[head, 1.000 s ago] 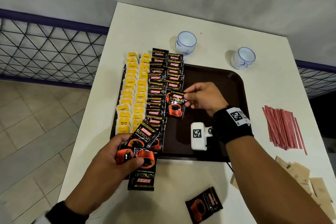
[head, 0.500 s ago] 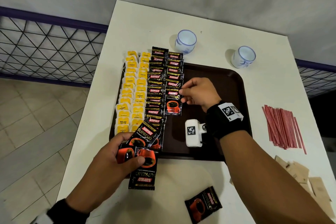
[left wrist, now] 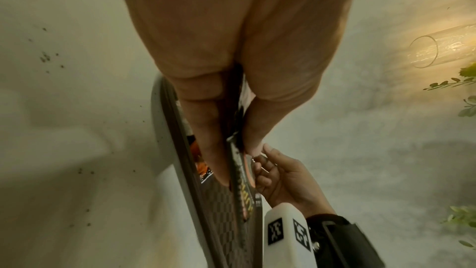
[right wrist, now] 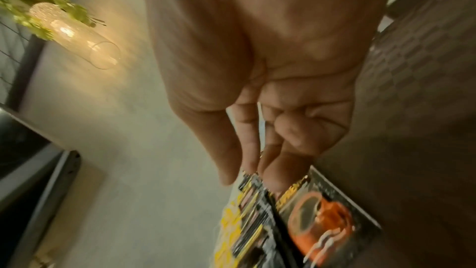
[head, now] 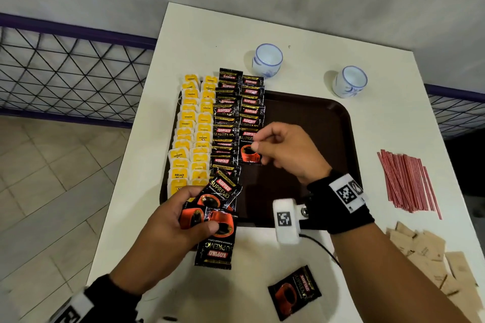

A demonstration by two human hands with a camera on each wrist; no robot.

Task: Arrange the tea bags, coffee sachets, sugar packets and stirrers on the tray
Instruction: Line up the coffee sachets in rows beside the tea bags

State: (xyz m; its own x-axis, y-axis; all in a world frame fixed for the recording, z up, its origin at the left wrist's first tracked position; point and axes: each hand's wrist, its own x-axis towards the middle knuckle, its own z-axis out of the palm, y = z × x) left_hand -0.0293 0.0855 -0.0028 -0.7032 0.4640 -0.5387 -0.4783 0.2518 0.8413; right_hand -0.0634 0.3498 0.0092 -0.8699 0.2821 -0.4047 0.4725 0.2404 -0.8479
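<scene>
1. Bottom centre of the frame: one loose coffee sachet (head: pixel 294 292) lies on the white table (head: pixel 183 42).
2. Your left hand (head: pixel 168 228) grips a fan of sachets (head: pixel 214 220), lower left.
3. Centre: your right hand (head: pixel 284 151), fingers loosely curled and holding nothing, hovers over the last sachet (head: pixel 249 148) placed on the brown tray (head: pixel 315 126).
4. Right: stirrers (head: pixel 405 181) and sugar packets (head: pixel 430 257), off the tray.

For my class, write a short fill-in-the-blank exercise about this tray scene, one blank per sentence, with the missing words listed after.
1. The left hand holds several black ____ sachets.
2. The red stirrers lie on the table, to the ____ of the tray.
3. Beyond the tray stand ____ white cups.
4. The tea bags in the tray's leftmost rows are ____ in colour.

Missing words: coffee; right; two; yellow
</scene>
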